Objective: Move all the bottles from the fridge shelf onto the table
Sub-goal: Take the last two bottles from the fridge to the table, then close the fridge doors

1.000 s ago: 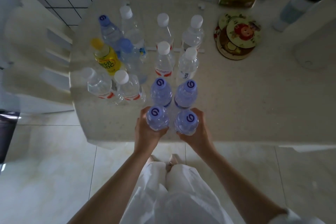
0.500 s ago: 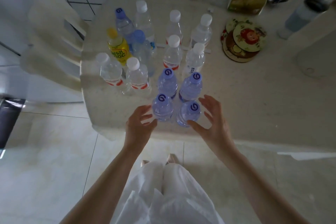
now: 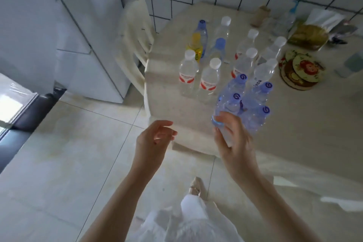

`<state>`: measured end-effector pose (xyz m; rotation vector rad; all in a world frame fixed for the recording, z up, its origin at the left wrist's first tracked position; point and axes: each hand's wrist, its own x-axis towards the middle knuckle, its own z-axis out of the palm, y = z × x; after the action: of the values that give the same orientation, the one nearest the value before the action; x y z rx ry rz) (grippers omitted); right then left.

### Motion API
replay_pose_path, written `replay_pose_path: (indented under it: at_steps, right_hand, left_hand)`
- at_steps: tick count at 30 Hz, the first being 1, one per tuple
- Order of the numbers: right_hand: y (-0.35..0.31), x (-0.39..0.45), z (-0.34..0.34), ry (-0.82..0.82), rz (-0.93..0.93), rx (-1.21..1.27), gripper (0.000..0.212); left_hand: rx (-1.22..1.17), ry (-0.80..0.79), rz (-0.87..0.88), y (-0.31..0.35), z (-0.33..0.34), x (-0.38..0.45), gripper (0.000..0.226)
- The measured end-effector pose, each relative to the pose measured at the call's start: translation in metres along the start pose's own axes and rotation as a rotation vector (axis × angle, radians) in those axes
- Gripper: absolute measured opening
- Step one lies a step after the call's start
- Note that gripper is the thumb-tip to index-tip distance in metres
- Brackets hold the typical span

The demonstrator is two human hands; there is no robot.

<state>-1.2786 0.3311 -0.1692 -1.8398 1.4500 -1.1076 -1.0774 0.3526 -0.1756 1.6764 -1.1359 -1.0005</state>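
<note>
Several bottles stand on the pale table (image 3: 167, 108). Nearest the front edge is a cluster of blue-capped water bottles (image 3: 255, 118). Behind them are white-capped bottles with red labels (image 3: 188, 72) and a yellow drink bottle (image 3: 194, 45). My left hand (image 3: 155, 139) hangs over the floor just off the table's corner, fingers loosely curled and holding nothing. My right hand (image 3: 233, 141) is raised in front of the nearest blue-capped bottle (image 3: 231, 104), fingers relaxed and gripping nothing; its fingertips overlap the bottle's base.
A white fridge (image 3: 88, 45) stands at the left, a cream chair (image 3: 135, 45) between it and the table. Round patterned coasters (image 3: 300, 68) and a yellow snack bag (image 3: 308, 37) lie at the table's far right. Tiled floor spreads below left.
Both hands let go of the two front blue-capped bottles and drew back from the table. My view has swung left toward the fridge.
</note>
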Motion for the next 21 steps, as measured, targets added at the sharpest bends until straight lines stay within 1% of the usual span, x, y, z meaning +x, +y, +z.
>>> replay_pose_path:
  at_steps: [7,11,14,18,21]
  right_hand:
    - [-0.097,-0.057,0.107,-0.151,0.0,0.043,0.021]
    - [-0.15,-0.071,0.161,-0.236,-0.014,0.052,0.023]
    - [-0.186,-0.067,0.191,-0.254,-0.044,0.085,0.024]
    - [-0.227,-0.046,0.219,-0.272,-0.101,0.108,0.021]
    - [-0.252,-0.022,0.233,-0.274,-0.153,0.115,0.02]
  left_hand:
    - [-0.002,0.191,0.019,-0.049,-0.144,-0.064,0.024]
    - [-0.021,0.269,0.021,-0.064,-0.211,-0.083,0.025]
    - [-0.046,0.317,0.036,-0.064,-0.25,-0.083,0.024]
    - [-0.054,0.355,0.084,-0.053,-0.293,-0.068,0.032]
    - [-0.053,0.376,0.137,-0.044,-0.319,-0.048,0.032]
